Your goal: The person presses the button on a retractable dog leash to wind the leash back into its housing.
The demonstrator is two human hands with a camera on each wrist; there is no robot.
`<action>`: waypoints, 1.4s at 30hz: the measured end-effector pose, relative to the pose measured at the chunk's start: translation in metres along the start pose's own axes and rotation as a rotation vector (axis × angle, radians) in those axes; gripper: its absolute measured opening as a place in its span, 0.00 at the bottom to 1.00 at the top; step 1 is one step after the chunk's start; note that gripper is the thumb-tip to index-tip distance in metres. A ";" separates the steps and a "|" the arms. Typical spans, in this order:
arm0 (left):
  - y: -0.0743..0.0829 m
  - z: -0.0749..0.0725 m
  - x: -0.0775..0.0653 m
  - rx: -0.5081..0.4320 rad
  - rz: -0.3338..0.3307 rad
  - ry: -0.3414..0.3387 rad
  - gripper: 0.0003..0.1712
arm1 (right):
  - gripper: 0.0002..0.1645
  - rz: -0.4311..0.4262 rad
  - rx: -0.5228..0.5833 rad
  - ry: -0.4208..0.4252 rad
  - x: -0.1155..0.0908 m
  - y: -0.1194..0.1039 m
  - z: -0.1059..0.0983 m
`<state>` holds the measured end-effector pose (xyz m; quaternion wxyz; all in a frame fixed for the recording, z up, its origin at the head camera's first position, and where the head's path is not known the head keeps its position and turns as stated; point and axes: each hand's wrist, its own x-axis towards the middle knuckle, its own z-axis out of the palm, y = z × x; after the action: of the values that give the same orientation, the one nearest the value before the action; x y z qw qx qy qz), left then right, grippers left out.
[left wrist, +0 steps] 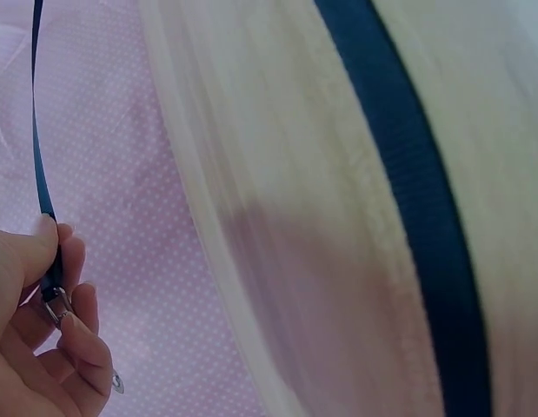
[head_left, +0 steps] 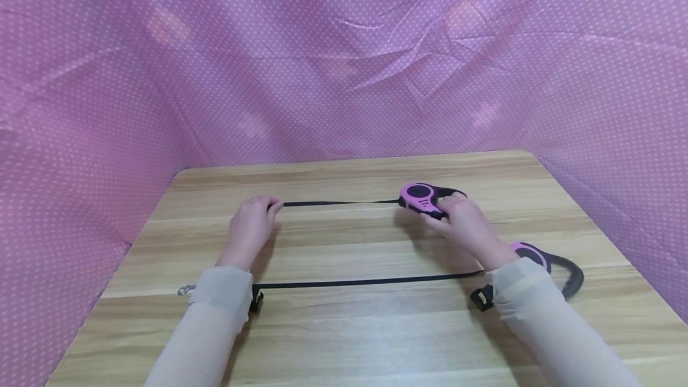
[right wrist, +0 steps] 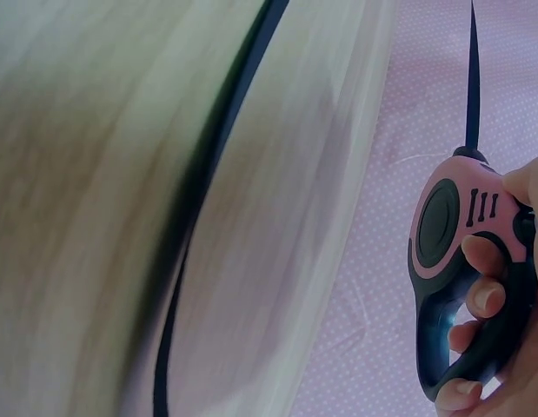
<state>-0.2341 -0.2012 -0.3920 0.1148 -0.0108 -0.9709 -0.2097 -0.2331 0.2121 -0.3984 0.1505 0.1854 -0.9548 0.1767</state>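
Observation:
My right hand point(head_left: 466, 223) grips the black loop handle of a pink and black retractable dog leash point(head_left: 411, 196), fingers wrapped through the loop in the right wrist view. From its nose a black strap point(head_left: 338, 203) runs taut to the left, above the tabletop. My left hand point(head_left: 248, 229) pinches the strap's far end between thumb and fingers. A metal buckle point(left wrist: 51, 306) shows among those fingers in the left wrist view, with a bit of the clip point(left wrist: 118, 382) peeking out below. Most of that clip is hidden by the hand.
A second pink and black retractable leash point(head_left: 574, 276) lies nearer on the wooden table point(head_left: 365, 339), partly behind the right forearm. Its drawn-out black strap point(head_left: 355, 282) crosses leftward under the left forearm to a metal clip point(head_left: 185, 289). Pink dotted cloth point(head_left: 301, 94) surrounds the table.

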 end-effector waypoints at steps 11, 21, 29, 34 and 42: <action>0.006 0.000 -0.001 -0.020 0.013 0.008 0.19 | 0.20 -0.016 0.022 0.033 0.000 -0.004 0.002; 0.009 0.000 -0.002 -0.042 0.024 0.094 0.15 | 0.20 -0.056 0.021 0.165 -0.001 -0.002 0.007; 0.011 -0.001 -0.003 -0.051 0.050 0.171 0.14 | 0.18 -0.045 0.024 0.191 -0.003 -0.003 0.007; 0.014 0.000 -0.004 -0.058 0.040 0.168 0.15 | 0.18 -0.030 0.031 0.182 -0.003 -0.007 0.007; 0.019 0.003 -0.007 -0.080 0.007 0.121 0.16 | 0.17 -0.018 0.041 0.173 -0.003 -0.010 0.009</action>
<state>-0.2270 -0.1825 -0.3886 0.1733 -0.0060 -0.9530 -0.2484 -0.2286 0.2006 -0.4048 0.2299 0.1811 -0.9328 0.2104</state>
